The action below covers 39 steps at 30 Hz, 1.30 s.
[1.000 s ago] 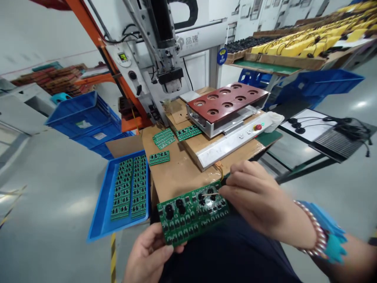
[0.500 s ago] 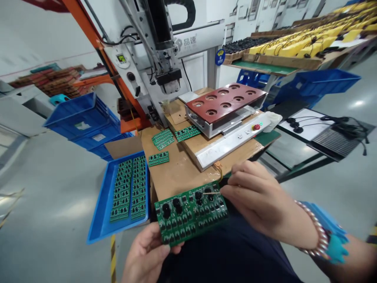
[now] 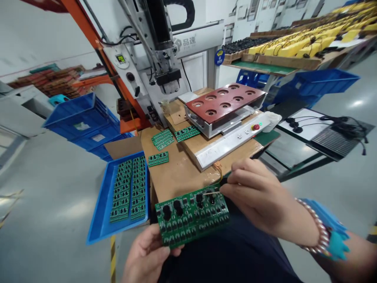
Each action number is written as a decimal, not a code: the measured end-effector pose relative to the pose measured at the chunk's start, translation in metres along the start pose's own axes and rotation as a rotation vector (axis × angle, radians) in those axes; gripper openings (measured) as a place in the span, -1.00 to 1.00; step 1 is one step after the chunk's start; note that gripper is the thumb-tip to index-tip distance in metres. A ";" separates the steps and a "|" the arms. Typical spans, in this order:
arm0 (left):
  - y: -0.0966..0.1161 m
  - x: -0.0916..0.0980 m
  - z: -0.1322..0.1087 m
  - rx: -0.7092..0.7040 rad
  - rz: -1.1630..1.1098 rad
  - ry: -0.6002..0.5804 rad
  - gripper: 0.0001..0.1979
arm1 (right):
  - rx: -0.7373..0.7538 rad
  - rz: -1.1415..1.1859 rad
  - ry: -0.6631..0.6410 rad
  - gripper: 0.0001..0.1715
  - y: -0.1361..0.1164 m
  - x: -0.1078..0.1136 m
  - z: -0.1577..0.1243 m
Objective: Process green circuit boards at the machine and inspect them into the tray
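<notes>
My left hand (image 3: 151, 249) grips a green circuit board (image 3: 188, 222) by its lower left corner, thumb on the front face, and holds it tilted toward me above my lap. Black glossy blobs lie in a row along the board's upper part, with small black components in rows below. Between the thumb and fingers of my right hand (image 3: 256, 196) is pinched a thin wooden stick (image 3: 210, 193), probably a toothpick. It points left over the board's upper right, its tip at one of the black blobs; whether it touches, I cannot tell.
Left of the bench (image 3: 176, 177) sits a blue tray (image 3: 98, 214) with stacked circuit boards. More boards (image 3: 163, 139) lie on the bench. Behind stands a machine with a red fixture plate (image 3: 219, 112) and a white control panel (image 3: 218, 147). Blue crates (image 3: 79, 118) are stacked at left.
The circuit board has dipped very slightly in my left hand. My right hand and the stick stay almost in place, with the stick's tip now at the upper part of the blob.
</notes>
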<state>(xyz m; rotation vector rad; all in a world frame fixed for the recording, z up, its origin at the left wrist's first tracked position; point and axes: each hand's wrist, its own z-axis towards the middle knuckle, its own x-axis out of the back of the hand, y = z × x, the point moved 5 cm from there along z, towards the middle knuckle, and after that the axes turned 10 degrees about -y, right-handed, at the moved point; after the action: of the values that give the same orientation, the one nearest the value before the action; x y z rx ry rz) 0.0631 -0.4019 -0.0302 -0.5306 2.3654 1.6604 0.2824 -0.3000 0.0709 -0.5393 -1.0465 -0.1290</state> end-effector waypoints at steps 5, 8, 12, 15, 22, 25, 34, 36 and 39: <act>-0.002 0.002 0.000 0.001 -0.013 0.025 -0.72 | 0.001 0.033 -0.018 -0.81 0.000 0.000 -0.001; -0.002 0.003 -0.001 0.009 -0.026 0.049 -0.71 | 0.000 0.048 -0.045 -0.81 0.001 -0.002 -0.001; -0.003 0.002 -0.002 0.017 -0.034 0.041 -0.71 | -0.012 0.027 -0.024 -0.81 0.003 -0.002 0.000; -0.002 0.001 -0.001 0.012 -0.038 0.035 -0.69 | -0.005 0.017 -0.006 -0.82 0.002 -0.002 0.000; -0.001 -0.002 -0.002 0.014 -0.034 0.056 -0.68 | 0.013 0.003 0.005 -0.81 -0.001 -0.005 0.001; 0.000 -0.002 -0.002 0.010 -0.028 0.046 -0.68 | -0.006 0.011 -0.019 -0.82 0.000 -0.005 0.001; 0.000 -0.001 -0.002 0.003 -0.032 0.054 -0.70 | -0.020 0.025 -0.050 -0.81 -0.001 -0.003 -0.002; 0.000 -0.001 -0.003 0.001 -0.030 0.048 -0.71 | -0.015 0.021 -0.059 -0.82 -0.001 -0.004 -0.002; 0.000 0.000 -0.003 0.000 -0.028 0.046 -0.72 | 0.002 0.027 -0.072 -0.82 -0.002 -0.005 -0.001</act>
<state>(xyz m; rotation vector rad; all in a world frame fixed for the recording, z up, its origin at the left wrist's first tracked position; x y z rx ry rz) 0.0633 -0.4043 -0.0292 -0.6051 2.3780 1.6541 0.2799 -0.3028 0.0670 -0.5599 -1.1091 -0.0853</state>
